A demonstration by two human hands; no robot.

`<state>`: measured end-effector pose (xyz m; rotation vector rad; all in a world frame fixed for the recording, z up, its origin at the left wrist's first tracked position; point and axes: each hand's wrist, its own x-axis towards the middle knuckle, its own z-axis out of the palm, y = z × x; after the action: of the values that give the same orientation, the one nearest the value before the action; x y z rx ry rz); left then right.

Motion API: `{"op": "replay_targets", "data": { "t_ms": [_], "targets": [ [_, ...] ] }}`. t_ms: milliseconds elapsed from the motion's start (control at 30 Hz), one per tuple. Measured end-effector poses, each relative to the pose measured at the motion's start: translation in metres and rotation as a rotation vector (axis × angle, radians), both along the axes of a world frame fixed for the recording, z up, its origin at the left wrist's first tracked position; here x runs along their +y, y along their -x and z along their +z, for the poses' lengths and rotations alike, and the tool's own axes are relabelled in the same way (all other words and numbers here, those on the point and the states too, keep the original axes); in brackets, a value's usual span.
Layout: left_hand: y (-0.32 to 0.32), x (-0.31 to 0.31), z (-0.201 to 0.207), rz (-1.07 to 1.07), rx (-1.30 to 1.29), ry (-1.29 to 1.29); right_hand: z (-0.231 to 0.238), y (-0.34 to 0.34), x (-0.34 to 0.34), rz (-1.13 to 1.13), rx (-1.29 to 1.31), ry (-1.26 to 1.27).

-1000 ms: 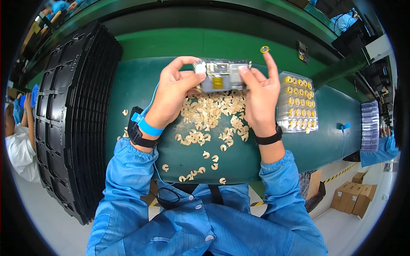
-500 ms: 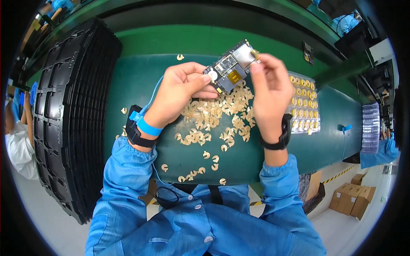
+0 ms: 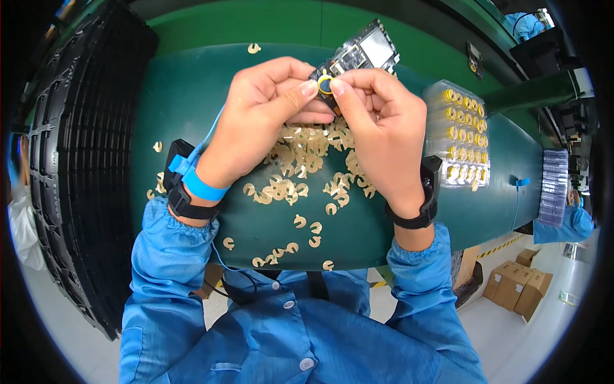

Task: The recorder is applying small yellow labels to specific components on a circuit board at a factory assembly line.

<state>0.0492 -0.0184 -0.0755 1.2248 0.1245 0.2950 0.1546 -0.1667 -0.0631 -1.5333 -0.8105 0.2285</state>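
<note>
My left hand [image 3: 265, 105] is closed on the near left end of a black circuit board [image 3: 354, 56] with a silver metal shield, held tilted above the bench. My right hand [image 3: 387, 118] pinches a round, yellow-rimmed part [image 3: 325, 84], which looks like a coin cell battery, between thumb and fingers. The part is against the board's left end, with my left thumb touching its edge. My fingers hide the lower part of the board. Beneath both hands lies a loose heap of cream C-shaped pieces [image 3: 300, 150].
On the right, a clear tray [image 3: 435, 137] holds rows of yellow-rimmed round parts. Tall black stacked trays [image 3: 83, 153] stand at the left. Another board [image 3: 474, 61] rests at the far right. A blue cord runs from my left wristband [image 3: 203, 187]. The bench top [image 3: 281, 233] is green.
My right hand has moved left and down across the board, bringing the yellow-rimmed part to the board's left end, over the white round spot. My left hand still holds the board.
</note>
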Motion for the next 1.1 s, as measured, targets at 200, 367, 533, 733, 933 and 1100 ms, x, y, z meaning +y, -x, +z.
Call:
{"op": "replay_targets", "data": {
  "t_ms": [200, 367, 533, 733, 933, 1100],
  "targets": [
    [0.000, -0.002, 0.001, 0.013, -0.005, -0.040, -0.002, -0.001, 0.000, -0.013, -0.033, 0.017],
    [-0.001, -0.003, 0.001, 0.012, -0.007, -0.056, -0.001, -0.002, -0.001, -0.025, -0.064, 0.019],
    [0.002, 0.000, -0.003, 0.011, -0.022, -0.056, -0.005, -0.003, 0.003, -0.024, -0.159, 0.014],
    [0.001, -0.005, 0.000, 0.029, -0.045, -0.060, -0.004, -0.002, 0.000, -0.037, -0.196, -0.001],
    [-0.002, -0.012, -0.001, 0.100, -0.091, -0.050, 0.001, -0.001, 0.000, -0.079, -0.416, 0.005],
    [0.001, -0.014, 0.004, 0.126, -0.108, -0.124, 0.004, 0.003, -0.002, -0.116, -0.600, 0.011]
  ]
}}
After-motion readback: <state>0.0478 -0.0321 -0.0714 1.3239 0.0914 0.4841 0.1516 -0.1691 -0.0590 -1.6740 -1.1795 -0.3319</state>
